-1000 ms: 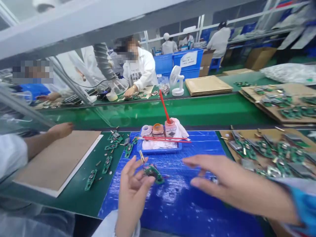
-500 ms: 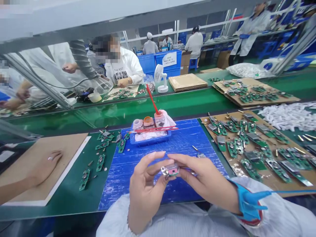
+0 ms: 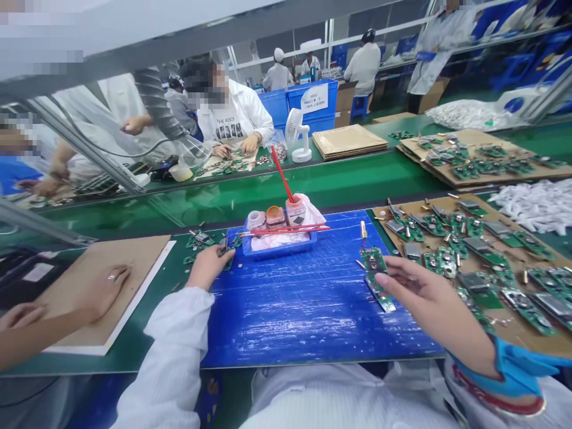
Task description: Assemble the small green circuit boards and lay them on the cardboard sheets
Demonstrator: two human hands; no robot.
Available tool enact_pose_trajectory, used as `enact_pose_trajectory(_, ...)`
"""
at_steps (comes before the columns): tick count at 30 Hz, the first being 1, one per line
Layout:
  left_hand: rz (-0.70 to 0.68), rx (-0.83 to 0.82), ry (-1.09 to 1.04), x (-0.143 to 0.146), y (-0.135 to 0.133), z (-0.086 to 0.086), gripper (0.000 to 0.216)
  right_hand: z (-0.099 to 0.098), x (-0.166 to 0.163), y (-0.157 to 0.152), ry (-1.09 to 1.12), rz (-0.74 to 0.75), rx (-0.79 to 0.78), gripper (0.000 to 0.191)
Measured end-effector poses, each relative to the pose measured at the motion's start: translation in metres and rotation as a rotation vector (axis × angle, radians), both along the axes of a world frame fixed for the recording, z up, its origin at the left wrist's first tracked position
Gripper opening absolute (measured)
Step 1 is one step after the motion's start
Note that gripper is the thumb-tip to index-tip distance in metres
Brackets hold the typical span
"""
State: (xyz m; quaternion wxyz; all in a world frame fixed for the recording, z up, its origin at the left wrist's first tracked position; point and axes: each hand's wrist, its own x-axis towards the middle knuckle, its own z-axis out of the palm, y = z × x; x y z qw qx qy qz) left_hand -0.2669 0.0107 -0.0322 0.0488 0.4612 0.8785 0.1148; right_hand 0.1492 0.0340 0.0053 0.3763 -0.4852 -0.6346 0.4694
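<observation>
My right hand (image 3: 415,292) holds a green circuit board (image 3: 373,261) by its side, thumb on top, over the right part of the blue mat (image 3: 286,316). A small brass-coloured cylinder (image 3: 363,229) stands out beyond the board's far end on thin wires. Under the held board, a second circuit board (image 3: 382,300) lies on the mat. At the mat's far left corner, my left hand (image 3: 209,265) has its fingers closed on another circuit board (image 3: 229,255), mostly covered by them. More loose boards (image 3: 199,239) lie just beyond that hand.
A blue tray (image 3: 281,249) carries small bottles and red brushes. Cardboard (image 3: 509,316) on the right bears rows of circuit boards, with white plastic parts (image 3: 531,208) behind. A co-worker's hand (image 3: 109,289) rests on cardboard at left. Across the green belt (image 3: 357,179) sits another person (image 3: 232,119).
My hands have parted from mid-mat, where both held a small piece with a metal cylinder. The left went to the loose boards at far left, the right to a board at right.
</observation>
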Motion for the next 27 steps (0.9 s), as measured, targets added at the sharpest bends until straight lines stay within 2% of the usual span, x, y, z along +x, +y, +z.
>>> enact_pose_trajectory(2, 0.023, -0.037, 0.001, -0.004, 0.004, -0.012, 0.044, -0.003, 0.001, 0.000, 0.010, 0.004, -0.028, 0.042)
enact_pose_trajectory(5, 0.076, -0.046, -0.007, -0.004, 0.002, -0.018, 0.042, -0.005, 0.001, 0.000, 0.011, 0.045, -0.048, 0.040)
enact_pose_trajectory(11, 0.048, 0.036, -0.060, 0.000, -0.010, -0.010, 0.029, -0.011, -0.001, 0.003, -0.017, 0.060, -0.050, 0.039)
enact_pose_trajectory(14, 0.049, 0.099, -0.117, 0.003, -0.018, -0.005, 0.036, -0.015, -0.003, 0.004, -0.004, 0.073, -0.072, 0.040)
enact_pose_trajectory(18, 0.108, 0.175, -0.301, 0.013, -0.039, 0.008, 0.046, -0.012, -0.004, 0.003, -0.008, 0.086, -0.073, 0.039)
enact_pose_trajectory(21, 0.133, 0.291, -0.430, 0.040, -0.060, 0.018, 0.057, -0.007, -0.007, 0.002, 0.006, 0.051, -0.079, 0.039)
enact_pose_trajectory(23, 0.124, 0.447, -0.474, 0.069, -0.073, 0.023, 0.058, -0.004, -0.011, 0.002, 0.015, 0.074, -0.079, 0.037)
enact_pose_trajectory(25, 0.035, 0.709, -0.478, 0.100, -0.085, 0.024, 0.054, -0.002, -0.017, 0.001, 0.039, 0.137, -0.066, 0.033)
enact_pose_trajectory(27, -0.091, 0.817, -0.347, 0.129, -0.094, 0.023, 0.049, 0.001, -0.024, -0.002, 0.065, 0.197, -0.038, 0.029)
